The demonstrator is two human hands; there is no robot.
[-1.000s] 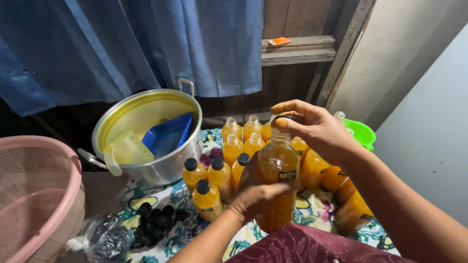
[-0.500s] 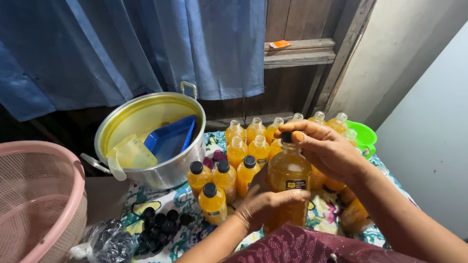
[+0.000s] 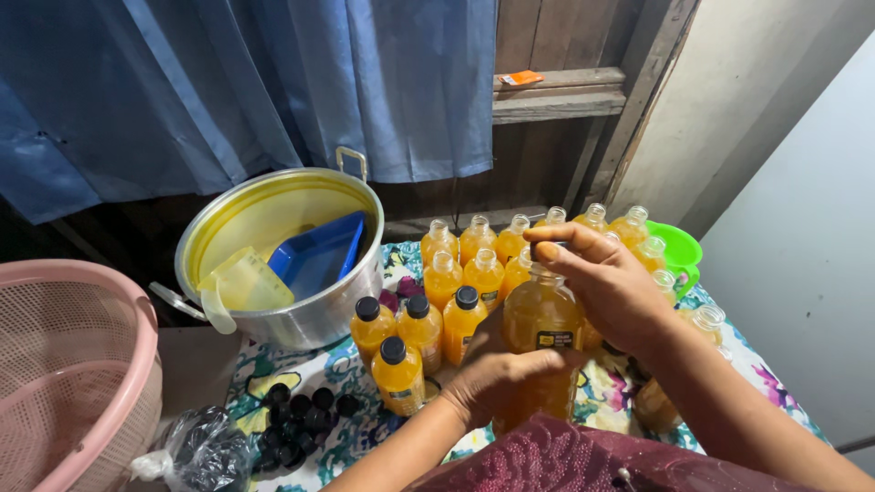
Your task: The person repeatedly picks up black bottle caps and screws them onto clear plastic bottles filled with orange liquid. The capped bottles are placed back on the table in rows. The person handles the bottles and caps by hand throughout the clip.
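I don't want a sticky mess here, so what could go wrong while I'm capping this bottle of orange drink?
1. The bottle is full nearly to the neck; if the left hand squeezes while the right hand works at the top, it may spill onto the floral cloth.
2. Open bottles stand crowded just behind; a bumped one could topple its neighbours.
3. Loose caps lie near the cloth's edge and might roll off.

By your left hand (image 3: 497, 383), the bottle (image 3: 542, 351) is glossy clear plastic; left of it, a dull brushed metal pot (image 3: 314, 310); printed cloth (image 3: 310, 364) beneath.
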